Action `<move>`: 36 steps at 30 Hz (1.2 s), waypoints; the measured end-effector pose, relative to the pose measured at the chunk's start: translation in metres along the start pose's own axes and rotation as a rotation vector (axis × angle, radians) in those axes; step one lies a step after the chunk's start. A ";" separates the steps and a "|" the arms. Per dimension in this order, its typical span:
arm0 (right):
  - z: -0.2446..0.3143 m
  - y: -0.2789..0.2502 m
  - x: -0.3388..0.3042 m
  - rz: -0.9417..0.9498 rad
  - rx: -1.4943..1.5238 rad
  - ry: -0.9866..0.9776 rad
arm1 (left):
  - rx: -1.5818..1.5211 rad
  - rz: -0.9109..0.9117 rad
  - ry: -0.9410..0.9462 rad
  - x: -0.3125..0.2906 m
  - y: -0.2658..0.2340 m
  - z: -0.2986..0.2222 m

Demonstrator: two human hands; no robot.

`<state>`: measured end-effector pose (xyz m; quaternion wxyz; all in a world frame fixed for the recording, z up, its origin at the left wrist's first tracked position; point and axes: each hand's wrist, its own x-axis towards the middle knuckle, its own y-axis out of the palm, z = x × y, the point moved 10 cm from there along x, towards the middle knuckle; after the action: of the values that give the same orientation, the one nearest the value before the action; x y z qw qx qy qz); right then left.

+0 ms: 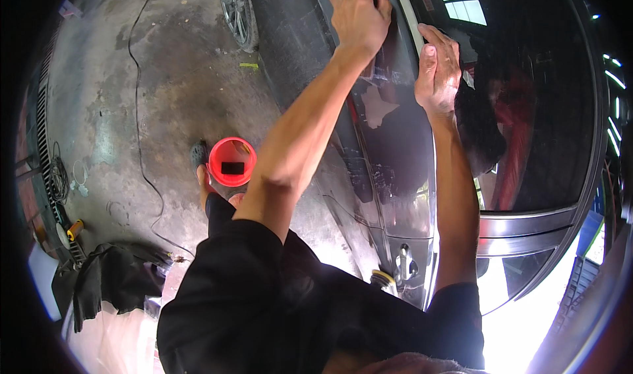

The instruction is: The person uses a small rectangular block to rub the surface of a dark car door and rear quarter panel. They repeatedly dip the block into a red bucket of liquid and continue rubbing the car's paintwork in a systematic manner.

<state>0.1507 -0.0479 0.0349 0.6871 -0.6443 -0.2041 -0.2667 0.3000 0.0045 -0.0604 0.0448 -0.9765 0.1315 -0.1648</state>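
Both my arms reach forward to the side of a dark grey car, whose door panel shows dull, streaky patches and one pale patch. My left hand is farthest ahead, its fingers curled against the bodywork below the window line. Something dark shows at its fingertips, mostly hidden and cut off by the upper picture edge. Nearer and to the right, my right hand leans on the window's lower edge. Its fingers lie along the light trim strip, thumb stretched out, and no held object shows.
A red bucket with a black block inside stands on the concrete floor by my foot. A dark cable snakes along the floor at left. The door handle and a round yellow-and-black thing are near my body. Black cloth lies lower left.
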 end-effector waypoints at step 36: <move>0.002 -0.001 -0.003 0.040 -0.017 -0.017 | 0.029 0.047 0.047 -0.041 0.002 -0.002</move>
<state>0.1482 -0.0461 0.0342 0.6850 -0.6564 -0.1945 -0.2491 0.2614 0.0132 -0.0714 0.0596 -0.9683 0.1528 -0.1884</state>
